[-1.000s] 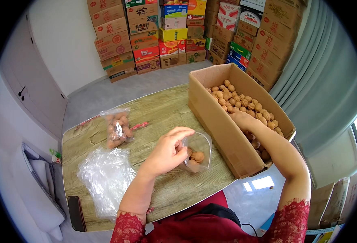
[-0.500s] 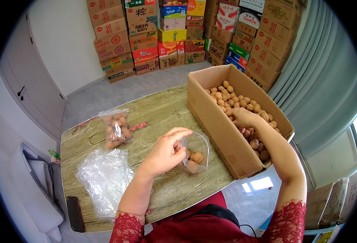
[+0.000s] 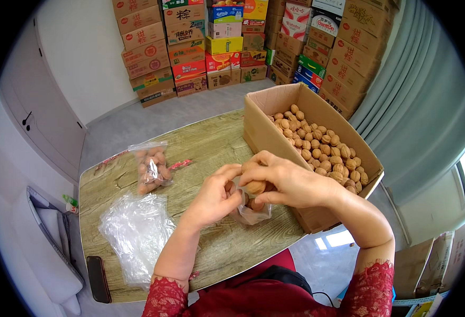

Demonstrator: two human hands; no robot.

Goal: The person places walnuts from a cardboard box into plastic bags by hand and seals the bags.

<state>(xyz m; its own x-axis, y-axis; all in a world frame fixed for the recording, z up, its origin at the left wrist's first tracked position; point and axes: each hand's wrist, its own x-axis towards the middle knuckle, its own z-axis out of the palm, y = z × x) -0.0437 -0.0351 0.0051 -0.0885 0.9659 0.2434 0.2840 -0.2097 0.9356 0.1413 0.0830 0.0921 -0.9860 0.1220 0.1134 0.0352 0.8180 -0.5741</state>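
Note:
My left hand [image 3: 215, 196] is closed on the rim of a clear plastic bag [image 3: 252, 216] that stands on the table with some walnuts inside. Over the bag's mouth, my right hand [image 3: 290, 182] grips a walnut [image 3: 255, 187]; whether it holds more is hidden by the fingers. To the right is a large open cardboard box [image 3: 274, 153] with a deep layer of walnuts [image 3: 327, 148] in it. A filled clear zip bag [image 3: 152, 168] of walnuts lies farther left on the table. Nearer to me, flat clear bags [image 3: 137, 238] are spread in a loose pile.
The wood-patterned table [image 3: 211, 137] has a rounded edge. A dark phone [image 3: 98, 279] lies at its near left corner. Stacked cartons [image 3: 190, 53] line the far wall, and a grey curtain [image 3: 417, 90] hangs at the right. A pale chair [image 3: 48, 248] stands on the left.
My right hand has come out of the walnut box and moved left to the bag's mouth, carrying a walnut. My left hand keeps its hold on the bag.

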